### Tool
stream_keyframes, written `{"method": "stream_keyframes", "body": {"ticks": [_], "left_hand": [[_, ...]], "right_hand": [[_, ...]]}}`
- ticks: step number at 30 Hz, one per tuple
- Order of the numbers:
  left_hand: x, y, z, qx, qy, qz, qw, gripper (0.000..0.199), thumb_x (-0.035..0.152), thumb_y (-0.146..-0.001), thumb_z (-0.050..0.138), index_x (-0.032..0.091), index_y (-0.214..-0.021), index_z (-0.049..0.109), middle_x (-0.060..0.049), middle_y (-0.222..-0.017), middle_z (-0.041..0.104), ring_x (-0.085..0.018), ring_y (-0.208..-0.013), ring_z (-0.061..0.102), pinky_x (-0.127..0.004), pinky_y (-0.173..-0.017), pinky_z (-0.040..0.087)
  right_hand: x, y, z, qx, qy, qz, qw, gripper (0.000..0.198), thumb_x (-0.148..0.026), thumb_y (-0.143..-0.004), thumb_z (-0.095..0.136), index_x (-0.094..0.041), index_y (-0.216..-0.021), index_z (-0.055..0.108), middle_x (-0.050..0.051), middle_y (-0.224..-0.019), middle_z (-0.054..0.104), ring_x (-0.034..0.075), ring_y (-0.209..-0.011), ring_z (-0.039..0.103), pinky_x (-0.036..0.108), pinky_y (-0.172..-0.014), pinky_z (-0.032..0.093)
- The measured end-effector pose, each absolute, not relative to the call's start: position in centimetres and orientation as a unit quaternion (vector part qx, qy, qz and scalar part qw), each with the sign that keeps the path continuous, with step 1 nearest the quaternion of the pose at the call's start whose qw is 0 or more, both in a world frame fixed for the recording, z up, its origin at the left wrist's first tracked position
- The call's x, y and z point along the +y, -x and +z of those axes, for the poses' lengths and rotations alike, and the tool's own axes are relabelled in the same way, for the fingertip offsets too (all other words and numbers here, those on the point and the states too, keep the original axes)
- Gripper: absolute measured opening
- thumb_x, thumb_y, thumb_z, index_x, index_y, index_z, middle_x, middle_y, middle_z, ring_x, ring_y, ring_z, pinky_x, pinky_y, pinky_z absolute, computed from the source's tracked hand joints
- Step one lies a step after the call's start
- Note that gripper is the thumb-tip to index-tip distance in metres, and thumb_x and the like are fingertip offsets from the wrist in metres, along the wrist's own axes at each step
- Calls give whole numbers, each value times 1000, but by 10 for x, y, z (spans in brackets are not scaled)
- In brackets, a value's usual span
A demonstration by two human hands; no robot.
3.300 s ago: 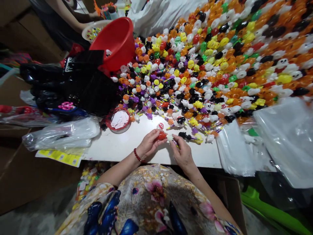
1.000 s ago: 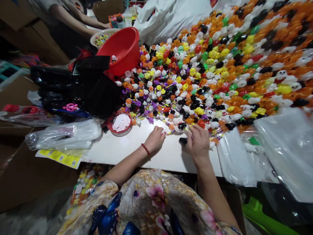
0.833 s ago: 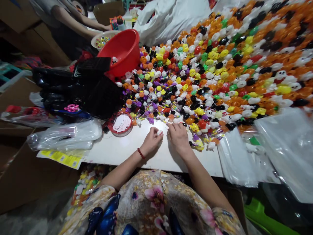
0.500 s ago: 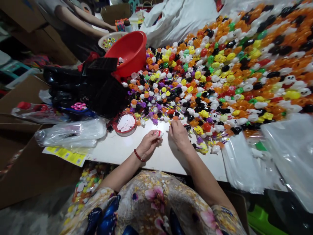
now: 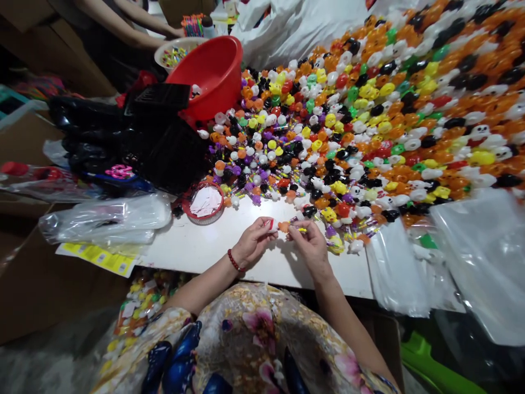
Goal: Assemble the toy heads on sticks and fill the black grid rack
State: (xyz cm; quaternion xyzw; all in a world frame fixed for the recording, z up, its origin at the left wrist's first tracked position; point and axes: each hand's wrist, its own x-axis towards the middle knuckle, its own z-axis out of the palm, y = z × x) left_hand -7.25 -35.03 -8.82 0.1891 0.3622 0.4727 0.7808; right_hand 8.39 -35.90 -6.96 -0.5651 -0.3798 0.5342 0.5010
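My left hand point(image 5: 251, 244), with a beaded bracelet at the wrist, pinches a small white-and-red plastic figure point(image 5: 271, 225). Close beside it, my right hand point(image 5: 311, 247) grips a small piece with an orange figure point(image 5: 283, 226) at its tip and a yellowish stem. The two pieces meet or nearly meet between my fingertips; I cannot tell whether they are joined. Just beyond my hands spreads a large heap of small plastic figures point(image 5: 340, 139) in orange, white, black, yellow, purple and green, some with striped stems. Both hands are over the white tabletop point(image 5: 184, 254).
A red basket with paper slips point(image 5: 206, 202) stands left of my hands. Behind it are a black plastic bag point(image 5: 94, 128) and a red tub point(image 5: 217, 71). Clear plastic bags point(image 5: 106, 219) lie left, more clear bags point(image 5: 397, 262) right. A co-worker's arms point(image 5: 123, 24) reach toward a pale bowl point(image 5: 161, 57).
My right hand has come back from the heap's edge with the orange-tipped piece and brought it against the figure in my left hand. The view has shifted slightly.
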Motion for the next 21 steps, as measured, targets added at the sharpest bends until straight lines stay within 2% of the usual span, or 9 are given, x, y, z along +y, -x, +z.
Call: {"method": "stream_keyframes", "body": {"ticks": [5, 8, 15, 18, 21], "left_hand": [[-353, 73, -91, 387, -260, 440, 767, 38, 45, -75, 77, 17, -92, 57, 2, -71, 57, -8, -59, 52, -19, -53, 41], [-355, 72, -92, 394, -287, 421, 765, 42, 52, -77, 73, 19, -93, 53, 5, -65, 52, -8, -52, 46, -18, -45, 36], [-353, 66, -91, 366, -241, 444, 781, 47, 55, -71, 78, 17, -82, 53, 5, -68, 50, -5, -55, 45, -15, -49, 36], [-353, 65, -92, 364, -244, 442, 783, 51, 59, -68, 79, 17, -83, 53, 5, -67, 50, -5, -54, 43, -16, -48, 34], [-354, 66, -94, 376, -264, 425, 780, 51, 61, -72, 75, 18, -87, 53, 6, -67, 50, -5, -51, 43, -17, -46, 34]], "right_hand": [[-355, -92, -68, -335, 548, 616, 457, 45, -56, -56, 85, -22, -68, 58, -6, -49, 58, 10, -44, 51, 23, -47, 42], [-356, -93, -68, -324, 524, 643, 454, 43, -52, -56, 86, -21, -64, 57, -6, -50, 58, 8, -43, 48, 22, -45, 40], [-358, -96, -68, -313, 512, 670, 437, 38, -48, -58, 85, -21, -64, 58, -5, -52, 59, 8, -43, 48, 21, -44, 40], [-358, -98, -70, -312, 521, 659, 444, 38, -48, -58, 84, -21, -64, 58, -6, -50, 58, 8, -43, 48, 21, -44, 41], [-358, -100, -72, -315, 527, 647, 452, 41, -50, -57, 85, -21, -65, 57, -6, -51, 59, 8, -43, 48, 21, -44, 42]]}}
